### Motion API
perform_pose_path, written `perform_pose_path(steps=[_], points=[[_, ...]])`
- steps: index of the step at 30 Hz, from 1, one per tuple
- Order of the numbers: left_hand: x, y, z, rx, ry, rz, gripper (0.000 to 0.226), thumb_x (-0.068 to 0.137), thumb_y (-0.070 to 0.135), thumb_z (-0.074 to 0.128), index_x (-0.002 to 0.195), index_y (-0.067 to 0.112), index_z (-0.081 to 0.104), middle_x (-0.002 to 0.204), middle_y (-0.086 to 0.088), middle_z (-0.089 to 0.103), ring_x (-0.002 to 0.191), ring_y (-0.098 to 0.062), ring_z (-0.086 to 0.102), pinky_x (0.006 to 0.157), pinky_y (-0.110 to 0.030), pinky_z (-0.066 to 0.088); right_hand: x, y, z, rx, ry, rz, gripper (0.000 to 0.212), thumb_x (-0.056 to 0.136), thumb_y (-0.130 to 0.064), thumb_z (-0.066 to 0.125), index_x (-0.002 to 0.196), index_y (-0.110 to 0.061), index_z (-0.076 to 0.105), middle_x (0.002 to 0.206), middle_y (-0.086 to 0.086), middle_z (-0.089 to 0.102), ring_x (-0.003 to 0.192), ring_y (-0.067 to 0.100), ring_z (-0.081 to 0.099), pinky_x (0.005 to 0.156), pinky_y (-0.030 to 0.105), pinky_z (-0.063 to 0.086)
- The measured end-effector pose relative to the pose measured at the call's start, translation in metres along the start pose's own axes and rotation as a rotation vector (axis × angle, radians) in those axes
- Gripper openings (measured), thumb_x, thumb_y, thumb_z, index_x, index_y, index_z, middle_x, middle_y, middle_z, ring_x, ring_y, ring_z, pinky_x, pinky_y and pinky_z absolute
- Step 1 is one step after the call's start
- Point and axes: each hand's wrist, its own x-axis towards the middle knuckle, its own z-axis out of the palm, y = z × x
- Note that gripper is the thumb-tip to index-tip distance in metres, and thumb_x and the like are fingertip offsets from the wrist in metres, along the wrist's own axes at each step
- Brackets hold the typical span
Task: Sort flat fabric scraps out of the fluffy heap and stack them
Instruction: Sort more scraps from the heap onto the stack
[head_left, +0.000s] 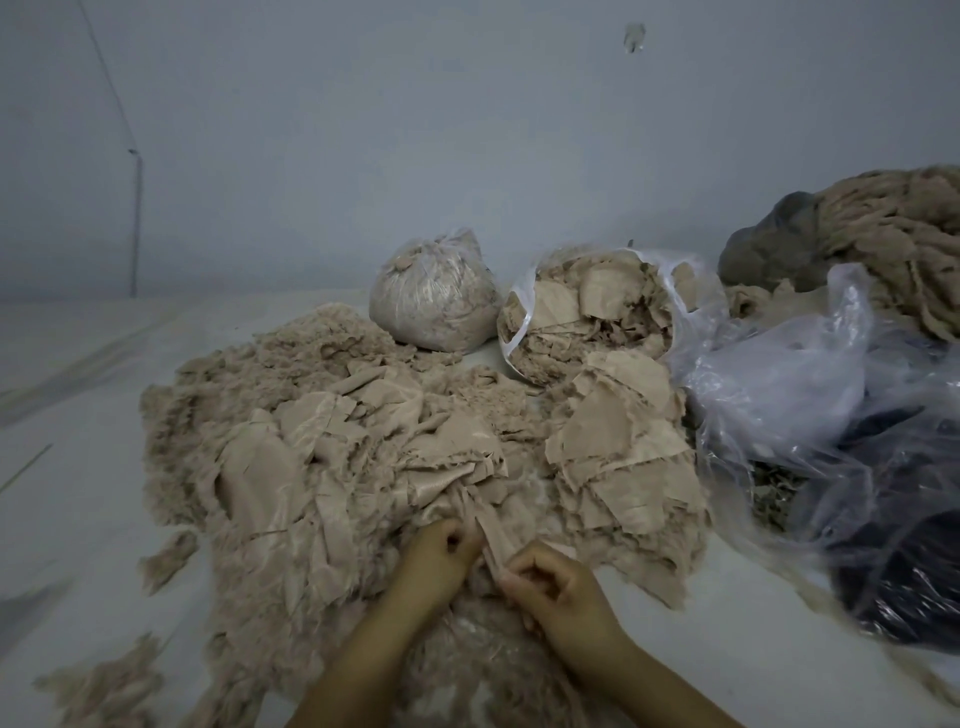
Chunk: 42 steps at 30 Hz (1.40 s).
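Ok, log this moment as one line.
left hand: pinches fabric strip | right hand: pinches same strip | fluffy heap: unsorted | scrap stack: right

I'm seeing the beige fluffy heap (291, 467) sprawling mid-floor, flat scraps (618, 457) stacking at its right edge.

A wide heap of beige fluffy fibre mixed with flat fabric pieces (311, 457) spreads over the middle of the pale floor (78, 467), and a stack of flat beige fabric scraps (623, 447) lies on its right part. Behind the heap stand a tied clear plastic bag stuffed with fluff (434, 293) and, just to its right, an open clear plastic bag of beige scraps (597, 306) tipped toward the heap. Right of the stack lie crumpled clear plastic bags (810, 384), with a mound of beige stringy fabric (904, 244) behind them.
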Motion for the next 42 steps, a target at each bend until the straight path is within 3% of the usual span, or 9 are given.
perform_pose_path(steps=[4, 11, 17, 21, 23, 25, 29, 37, 42], points=[[0.001, -0.008, 0.004, -0.064, 0.064, 0.046, 0.046, 0.091, 0.009, 0.057, 0.055, 0.019, 0.031, 0.052, 0.007, 0.03, 0.051, -0.006, 0.028, 0.046, -0.019, 0.023, 0.018, -0.005, -0.01, 0.118, 0.19, 0.254, 0.03, 0.083, -0.051, 0.059, 0.087, -0.022, 0.058, 0.065, -0.006, 0.053, 0.056, 0.006, 0.048, 0.055, 0.023, 0.037], [-0.009, -0.01, 0.002, 0.323, 0.08, 0.18, 0.03, 0.095, 0.017, 0.048, 0.065, 0.013, 0.047, 0.077, -0.011, 0.052, 0.071, -0.014, 0.042, 0.059, -0.024, 0.021, 0.039, -0.009, -0.005, 0.079, 0.294, 0.18, 0.026, 0.088, -0.006, 0.064, 0.064, -0.013, 0.056, 0.064, 0.0, 0.053, 0.065, 0.014, 0.047, 0.063, 0.028, 0.039], [-0.019, 0.011, -0.008, 0.569, 0.186, 0.23, 0.018, 0.092, 0.038, 0.051, 0.091, 0.02, 0.049, 0.098, 0.003, 0.047, 0.086, -0.014, 0.049, 0.068, -0.025, 0.036, 0.025, -0.02, -0.021, 0.493, 0.273, 0.011, 0.02, 0.086, -0.019, 0.057, 0.072, -0.006, 0.052, 0.06, 0.003, 0.051, 0.057, 0.014, 0.047, 0.055, 0.021, 0.043], [-0.012, 0.039, -0.007, 0.33, -0.037, 0.314, 0.076, 0.082, 0.036, 0.067, 0.144, 0.032, 0.023, 0.126, 0.013, 0.041, 0.094, 0.001, 0.053, 0.075, -0.017, 0.044, 0.015, -0.026, -0.024, 0.441, 0.219, -0.028, 0.026, 0.081, -0.023, 0.061, 0.075, -0.001, 0.048, 0.07, 0.015, 0.043, 0.069, 0.027, 0.039, 0.067, 0.038, 0.036], [-0.01, 0.042, -0.002, 0.014, -0.324, 0.224, 0.049, 0.082, 0.023, 0.071, 0.126, 0.021, 0.047, 0.104, 0.01, 0.054, 0.078, -0.003, 0.055, 0.073, -0.025, 0.05, 0.011, -0.028, -0.026, 0.496, 0.189, -0.011, 0.022, 0.079, -0.017, 0.064, 0.078, -0.002, 0.048, 0.067, 0.015, 0.047, 0.066, 0.027, 0.045, 0.063, 0.035, 0.042], [-0.01, 0.034, 0.003, -0.022, -0.29, 0.241, 0.006, 0.088, 0.013, 0.064, 0.091, 0.009, 0.061, 0.083, 0.001, 0.062, 0.073, -0.013, 0.056, 0.076, -0.037, 0.051, 0.01, -0.03, -0.026, 0.377, 0.162, 0.041, 0.018, 0.077, -0.017, 0.072, 0.083, -0.012, 0.056, 0.067, 0.002, 0.057, 0.063, 0.019, 0.053, 0.056, 0.022, 0.045], [-0.012, 0.025, 0.008, -0.027, -0.188, 0.343, 0.019, 0.087, 0.019, 0.063, 0.071, 0.028, 0.058, 0.07, 0.008, 0.061, 0.066, -0.006, 0.054, 0.065, -0.032, 0.045, 0.011, -0.031, -0.022, 0.095, 0.167, 0.087, 0.006, 0.083, -0.015, 0.072, 0.082, -0.015, 0.066, 0.073, -0.008, 0.066, 0.072, 0.008, 0.06, 0.062, 0.016, 0.047], [-0.004, 0.008, -0.008, 0.166, -0.162, 0.315, 0.027, 0.096, 0.016, 0.048, 0.07, 0.021, 0.053, 0.061, 0.011, 0.052, 0.06, -0.005, 0.048, 0.065, -0.027, 0.041, 0.024, -0.039, -0.032, 0.31, 0.551, -0.078, 0.026, 0.094, -0.011, 0.055, 0.073, -0.021, 0.065, 0.067, -0.009, 0.065, 0.061, 0.003, 0.058, 0.054, 0.016, 0.046], [-0.013, 0.023, -0.007, -0.168, -0.161, 0.229, 0.012, 0.09, 0.037, 0.059, 0.099, 0.043, 0.057, 0.092, 0.024, 0.062, 0.081, 0.014, 0.058, 0.069, -0.005, 0.044, 0.027, -0.036, -0.045, 0.371, 0.344, 0.022, 0.021, 0.089, -0.011, 0.063, 0.104, -0.027, 0.064, 0.105, -0.004, 0.066, 0.083, 0.004, 0.067, 0.066, 0.018, 0.053]])
